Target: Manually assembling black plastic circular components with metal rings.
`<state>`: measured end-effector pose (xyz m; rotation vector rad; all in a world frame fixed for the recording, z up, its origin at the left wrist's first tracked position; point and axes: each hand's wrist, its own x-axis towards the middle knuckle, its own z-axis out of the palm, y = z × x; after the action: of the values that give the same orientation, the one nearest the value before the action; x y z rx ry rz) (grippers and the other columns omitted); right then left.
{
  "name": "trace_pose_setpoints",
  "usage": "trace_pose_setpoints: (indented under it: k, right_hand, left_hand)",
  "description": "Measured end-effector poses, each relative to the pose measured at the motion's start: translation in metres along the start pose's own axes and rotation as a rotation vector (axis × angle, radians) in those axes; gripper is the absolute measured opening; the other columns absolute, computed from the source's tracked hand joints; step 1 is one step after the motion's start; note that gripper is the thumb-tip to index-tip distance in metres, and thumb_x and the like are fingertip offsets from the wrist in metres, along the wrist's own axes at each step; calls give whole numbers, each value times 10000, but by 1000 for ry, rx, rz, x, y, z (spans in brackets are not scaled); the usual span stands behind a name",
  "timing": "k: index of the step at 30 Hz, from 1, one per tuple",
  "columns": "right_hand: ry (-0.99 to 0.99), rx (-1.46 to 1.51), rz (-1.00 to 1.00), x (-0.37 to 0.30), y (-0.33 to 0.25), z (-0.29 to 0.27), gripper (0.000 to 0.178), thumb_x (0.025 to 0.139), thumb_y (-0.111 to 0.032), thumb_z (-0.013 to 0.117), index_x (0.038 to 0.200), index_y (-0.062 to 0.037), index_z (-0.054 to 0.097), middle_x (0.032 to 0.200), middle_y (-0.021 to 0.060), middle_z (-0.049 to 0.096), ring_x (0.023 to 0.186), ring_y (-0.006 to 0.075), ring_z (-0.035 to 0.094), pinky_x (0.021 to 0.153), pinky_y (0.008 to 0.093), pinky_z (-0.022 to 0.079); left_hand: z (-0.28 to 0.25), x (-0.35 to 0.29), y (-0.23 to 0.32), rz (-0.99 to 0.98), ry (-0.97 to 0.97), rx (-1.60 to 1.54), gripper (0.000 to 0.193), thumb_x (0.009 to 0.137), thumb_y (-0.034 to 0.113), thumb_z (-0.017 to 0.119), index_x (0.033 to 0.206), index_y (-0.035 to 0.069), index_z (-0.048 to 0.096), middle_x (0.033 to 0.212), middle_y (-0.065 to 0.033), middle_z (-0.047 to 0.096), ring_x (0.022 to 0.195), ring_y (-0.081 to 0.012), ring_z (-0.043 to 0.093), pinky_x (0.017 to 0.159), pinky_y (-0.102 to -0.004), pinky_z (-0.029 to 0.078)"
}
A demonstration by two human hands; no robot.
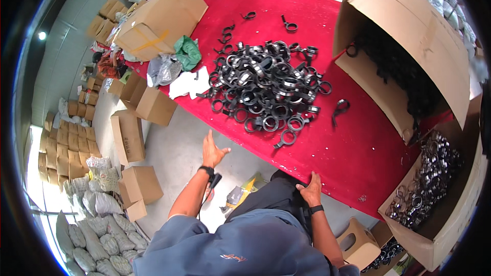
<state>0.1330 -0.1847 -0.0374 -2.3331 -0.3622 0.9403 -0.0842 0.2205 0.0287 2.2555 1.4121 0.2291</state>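
My left hand [214, 149] is held over the floor just off the table's near edge, thumb and fingers apart, with nothing in it. At the table's front edge is my right hand [311, 190], its thumb spread away from the fingers; it seems to touch the red cloth's rim and holds nothing I can see. A heap of black ring-shaped parts with short tails [271, 87] lies in the middle of the red-covered table [358, 138]. One loose ring part [340, 110] sits right of the heap, and several others lie beyond it.
On the right, a tipped cardboard box [404, 25] holds black parts; below it an open box [455, 214] holds shiny metal rings. Plastic bags [164, 69], green cloth [188, 53] and a large carton [161, 20] stand left. A tan stool [358, 245] is near my right arm.
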Motion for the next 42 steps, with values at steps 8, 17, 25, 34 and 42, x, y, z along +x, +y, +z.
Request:
trace_pose_setpoints:
  k: [8, 17, 25, 34, 42]
  right_hand:
    - [-124, 299, 139, 24, -90, 8, 1252, 756, -336, 986, 1681, -28, 201, 1413, 322, 615, 1347, 451, 596, 1109, 557, 536]
    - [50, 1190, 486, 104, -198, 79, 1202, 886, -159, 904, 1715, -279, 41, 1425, 154, 502, 1140, 327, 622, 868, 546, 656]
    - [170, 1667, 684, 141, -210, 116, 1163, 829, -419, 946, 1646, -177, 156, 1570, 211, 423, 1439, 445, 487, 1119, 744, 469]
    - [267, 2018, 833, 172, -212, 136, 935, 837, -713, 822, 1502, -149, 485, 1480, 259, 529, 1328, 462, 571, 1067, 714, 500]
    - [656, 1912, 916, 195, -169, 93, 786, 902, -634, 806, 1334, -18, 578, 1235, 215, 603, 1098, 398, 660, 1020, 629, 579]
  left_hand:
    - [-43, 154, -35, -90, -54, 181, 1602, 510, 299, 1099, 1742, 202, 80, 1668, -423, 267, 1542, -546, 349, 1281, -537, 358]
    - [-30, 264, -74, -10, -420, -83, 1643, 530, 174, 1085, 1752, 272, -9, 1451, -301, 462, 1315, -509, 567, 1146, -524, 505]
    - [-7, 323, -52, -57, -590, -462, 1546, 556, 275, 1084, 1748, 218, 101, 1517, -291, 436, 1138, -377, 717, 986, -472, 614]
    - [66, 307, 24, -54, -391, -917, 1218, 726, 95, 982, 1645, -5, 189, 1499, -190, 518, 1326, -279, 586, 1129, -395, 510]
    - [130, 231, 107, -63, -501, -934, 752, 802, 130, 944, 1410, -8, 524, 1241, -119, 707, 1095, -239, 691, 995, -382, 546]
